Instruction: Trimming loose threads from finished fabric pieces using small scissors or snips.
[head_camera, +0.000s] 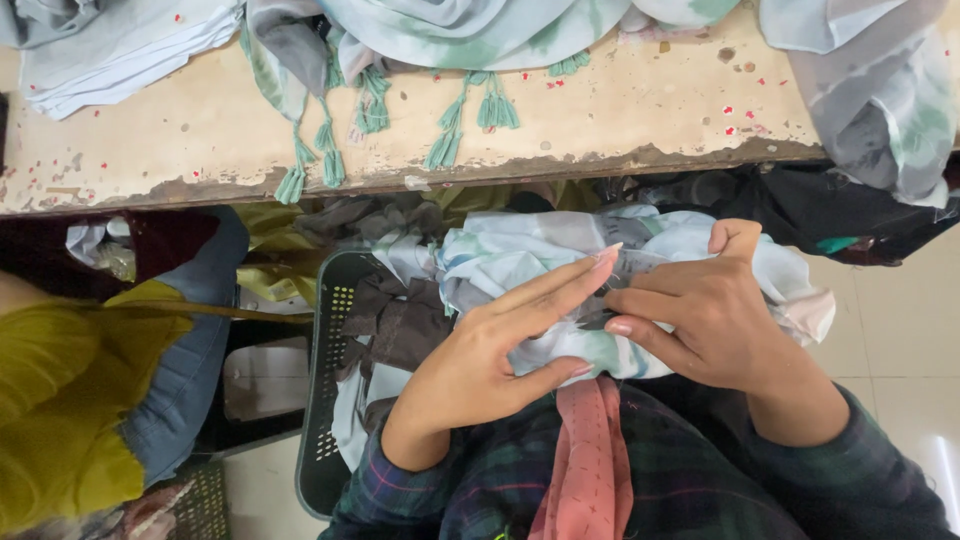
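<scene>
Both my hands on bunched pale tie-dye cloth (640, 250) in lap, below table's worn near edge (600, 160): left hand (480, 360) fingers outstretched, loose; right hand (700, 320) pinching fold; pinched bit hard to make out

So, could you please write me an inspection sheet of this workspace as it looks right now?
Surface: worn wooden table, edge chipped, dotted with small red specks.
Job's things: pale blue-green tie-dyed cloth, bunched over the lap.
Clutter: matching cloths with green tassels hanging over the table edge; folded pale cloths at far left; grey plastic basket of dark fabric below.
Grippers: left hand under and against the cloth, fingers extended; right hand pinching the cloth at the seam.
Cables: nothing seen.
Surroundings: another person in yellow and blue at left; tiled floor at right.
</scene>
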